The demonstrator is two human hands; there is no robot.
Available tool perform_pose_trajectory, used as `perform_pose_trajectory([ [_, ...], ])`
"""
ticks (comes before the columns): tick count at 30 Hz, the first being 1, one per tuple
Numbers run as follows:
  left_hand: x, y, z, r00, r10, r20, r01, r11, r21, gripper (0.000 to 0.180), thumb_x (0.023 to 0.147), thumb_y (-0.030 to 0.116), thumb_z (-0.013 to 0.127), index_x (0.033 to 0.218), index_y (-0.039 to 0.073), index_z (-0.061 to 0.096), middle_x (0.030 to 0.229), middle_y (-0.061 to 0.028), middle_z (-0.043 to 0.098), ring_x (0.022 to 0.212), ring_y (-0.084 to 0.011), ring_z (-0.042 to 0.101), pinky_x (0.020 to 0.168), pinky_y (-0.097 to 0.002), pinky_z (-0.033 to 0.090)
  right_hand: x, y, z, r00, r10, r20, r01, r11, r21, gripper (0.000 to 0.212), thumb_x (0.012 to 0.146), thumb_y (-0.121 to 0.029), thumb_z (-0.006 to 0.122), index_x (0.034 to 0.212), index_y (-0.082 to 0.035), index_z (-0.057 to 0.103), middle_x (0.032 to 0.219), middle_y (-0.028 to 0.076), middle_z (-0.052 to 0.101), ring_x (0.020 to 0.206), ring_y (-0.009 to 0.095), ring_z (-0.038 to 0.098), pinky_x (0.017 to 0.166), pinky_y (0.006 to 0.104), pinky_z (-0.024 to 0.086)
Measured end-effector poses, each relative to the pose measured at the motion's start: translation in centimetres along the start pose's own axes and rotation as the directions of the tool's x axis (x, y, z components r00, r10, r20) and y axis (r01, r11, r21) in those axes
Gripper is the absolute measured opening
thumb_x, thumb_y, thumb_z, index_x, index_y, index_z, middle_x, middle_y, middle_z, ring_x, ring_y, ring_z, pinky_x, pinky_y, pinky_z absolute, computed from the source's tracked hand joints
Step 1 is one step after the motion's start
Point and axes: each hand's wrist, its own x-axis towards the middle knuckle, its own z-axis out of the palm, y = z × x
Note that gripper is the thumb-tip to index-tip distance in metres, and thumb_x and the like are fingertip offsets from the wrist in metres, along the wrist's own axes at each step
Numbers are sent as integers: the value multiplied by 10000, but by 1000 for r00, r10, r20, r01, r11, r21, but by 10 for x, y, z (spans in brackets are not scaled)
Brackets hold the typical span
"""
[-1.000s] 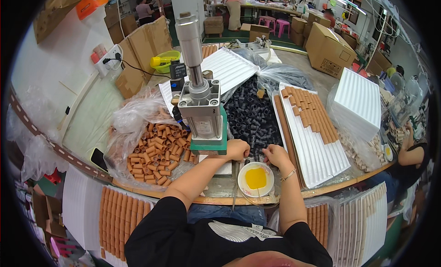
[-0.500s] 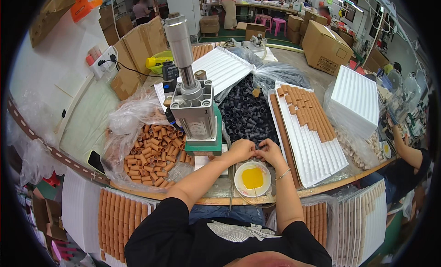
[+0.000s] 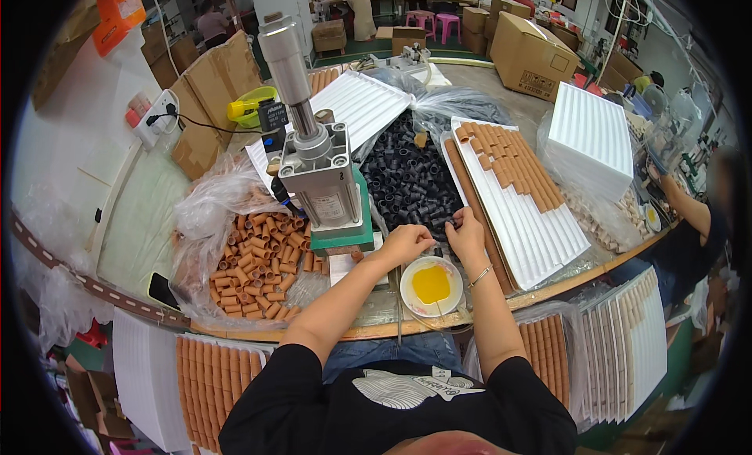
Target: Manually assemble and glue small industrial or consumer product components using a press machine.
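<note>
Small black sleeve (image 3: 453, 222) sits btwn the two hands at the near edge of the black sleeve pile (image 3: 411, 177), just above the white dish of yellow paste (image 3: 432, 285). Right hand (image 3: 468, 234) has fingertips curled in on the piece, looks like a pinch, though it's too small to be sure of the exact grip. Left hand (image 3: 405, 243) is loosely curled w/ fingers drawn together, touching or just beside the same piece; can't tell if it holds anything itself. Left of the hands: pneumatic press (image 3: 321, 173) on a green base, upright. Further left, orange tubes (image 3: 254, 259) heaped on clear plastic. Right of the pile, a white ribbed tray (image 3: 533, 228) w/ orange tubes lined up at its far end. Another person's arm (image 3: 680, 204) at the far right edge.
</note>
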Motion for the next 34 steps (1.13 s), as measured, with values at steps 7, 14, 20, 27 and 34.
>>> perform_pose_trajectory([
  [7, -23, -12, -4, 994, 106, -8, -106, 994, -38, 263, 909, 224, 601, 1090, 38, 644, 943, -111, 698, 855, -230, 671, 775, -319, 516, -24, -37, -24, 993, -108, -42, 112, 988, 110, 184, 827, -97, 652, 975, -24, 573, 761, 158, 634, 684, 300, 634, 632, 377, 497],
  [14, -174, -4, -104, 979, -109, 169, 164, 920, -356, 190, 887, 163, 659, 990, 4, 653, 885, -97, 690, 812, -134, 651, 750, -279, 520, -110, -19, -83, 999, 11, 53, -35, 879, 475, 127, 843, -66, 667, 914, 6, 591, 693, 31, 603, 645, 68, 567, 576, 232, 451],
  [20, -249, -66, -120, 687, -472, -552, 521, 850, -79, 241, 805, 139, 728, 965, -17, 635, 904, -110, 659, 862, -232, 642, 767, -314, 514, -140, -25, -86, 988, 133, 80, -154, 771, 619, 104, 853, -50, 681, 887, 27, 620, 724, 30, 641, 652, 72, 598, 596, 202, 455],
  [27, -228, -87, -112, 806, -167, -568, 486, 735, 473, 363, 644, 167, 820, 932, 19, 657, 849, -131, 571, 845, -327, 563, 755, -405, 459, -134, -36, -89, 996, 91, 15, -83, 816, 572, 89, 875, -44, 655, 922, 30, 642, 735, 32, 647, 669, 69, 605, 606, 198, 453],
  [34, -217, -93, -108, 801, -315, -509, 550, 724, 416, 356, 638, 183, 821, 928, 46, 666, 1052, -186, 624, 956, -342, 590, 794, -415, 478, -146, -31, -88, 985, 170, 35, -154, 772, 617, 85, 887, -50, 645, 931, 22, 635, 750, 17, 637, 677, 68, 611, 634, 209, 487],
])
